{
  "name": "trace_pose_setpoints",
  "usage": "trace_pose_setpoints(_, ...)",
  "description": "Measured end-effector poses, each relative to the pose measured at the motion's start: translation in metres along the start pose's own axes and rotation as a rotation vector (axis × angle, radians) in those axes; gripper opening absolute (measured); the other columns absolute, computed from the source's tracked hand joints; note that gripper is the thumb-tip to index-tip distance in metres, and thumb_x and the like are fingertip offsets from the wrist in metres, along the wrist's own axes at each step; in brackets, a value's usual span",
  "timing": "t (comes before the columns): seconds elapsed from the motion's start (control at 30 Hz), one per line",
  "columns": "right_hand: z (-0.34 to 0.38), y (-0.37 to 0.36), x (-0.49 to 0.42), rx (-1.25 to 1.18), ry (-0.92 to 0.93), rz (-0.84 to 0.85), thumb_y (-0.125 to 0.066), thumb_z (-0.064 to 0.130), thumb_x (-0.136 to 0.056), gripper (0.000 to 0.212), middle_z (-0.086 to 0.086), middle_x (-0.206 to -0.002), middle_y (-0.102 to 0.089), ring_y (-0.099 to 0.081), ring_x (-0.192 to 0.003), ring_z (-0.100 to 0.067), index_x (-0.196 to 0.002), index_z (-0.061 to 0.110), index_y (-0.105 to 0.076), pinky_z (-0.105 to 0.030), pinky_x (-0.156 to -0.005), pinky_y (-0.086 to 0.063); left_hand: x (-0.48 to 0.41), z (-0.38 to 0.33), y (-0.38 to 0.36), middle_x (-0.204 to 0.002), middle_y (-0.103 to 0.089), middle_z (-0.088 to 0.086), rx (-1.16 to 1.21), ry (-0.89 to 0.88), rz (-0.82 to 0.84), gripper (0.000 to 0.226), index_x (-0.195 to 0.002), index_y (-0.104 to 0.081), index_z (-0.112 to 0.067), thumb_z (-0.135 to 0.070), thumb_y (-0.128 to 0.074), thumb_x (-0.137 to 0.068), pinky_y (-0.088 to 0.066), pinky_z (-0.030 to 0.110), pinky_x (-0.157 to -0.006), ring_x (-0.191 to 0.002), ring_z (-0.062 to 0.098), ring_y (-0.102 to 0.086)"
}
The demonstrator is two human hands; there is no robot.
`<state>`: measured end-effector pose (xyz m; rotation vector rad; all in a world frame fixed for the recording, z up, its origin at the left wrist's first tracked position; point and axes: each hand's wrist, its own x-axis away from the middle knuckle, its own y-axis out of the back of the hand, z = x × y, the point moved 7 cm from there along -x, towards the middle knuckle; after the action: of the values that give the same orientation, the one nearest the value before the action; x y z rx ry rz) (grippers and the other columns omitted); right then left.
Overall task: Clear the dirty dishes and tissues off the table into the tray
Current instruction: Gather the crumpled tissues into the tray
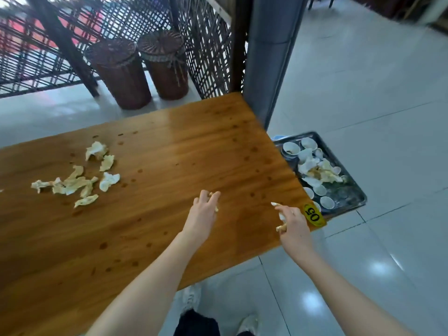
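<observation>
Left hand (204,210) and right hand (294,225) fingers (280,209) pinch tissue scraps (282,217) above the spotted table (169,154) on pale tiles (363,93).

A left woven stool (121,76) and a right woven stool (167,64) are set side by side on the pale tiled floor (363,93) at upper centre, backed by a dark lattice screen (36,57); a grey pillar (266,57) is seen to their right, and a yellow sticker (314,215) marked 05 right of centre
</observation>
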<state>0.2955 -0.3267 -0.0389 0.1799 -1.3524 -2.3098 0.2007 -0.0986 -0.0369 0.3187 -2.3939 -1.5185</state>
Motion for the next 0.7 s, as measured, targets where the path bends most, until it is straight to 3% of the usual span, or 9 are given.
trace_pose_setpoints(0.33,-0.086,0.051,-0.015,0.032,-0.045,-0.002,-0.061,-0.010,-0.074,0.064,-0.002,-0.115,-0.052,-0.048,-0.105,-0.021,-0.128,0.024,-0.052,-0.028,-0.084,-0.042,-0.040,-0.105,-0.051,-0.147,-0.025,0.007,-0.040,-0.083,0.085,0.068,-0.151,-0.023,-0.021,-0.001,-0.053,-0.094,-0.044,0.033,-0.095,-0.120,0.028,-0.043)
trace_pose_setpoints(0.7,-0.151,0.095,-0.080,0.105,-0.050,0.042,-0.057,-0.009,-0.078,0.065,-0.004,-0.124,-0.050,-0.047,-0.112,-0.023,-0.134,0.022,-0.048,-0.031,-0.090,-0.044,-0.133,-0.188,-0.090,-0.151,-0.022,0.007,-0.127,-0.202,0.115,0.074,-0.154,-0.013,-0.023,-0.007,-0.056,-0.095,-0.046,0.034,-0.098,-0.120,0.028,-0.046)
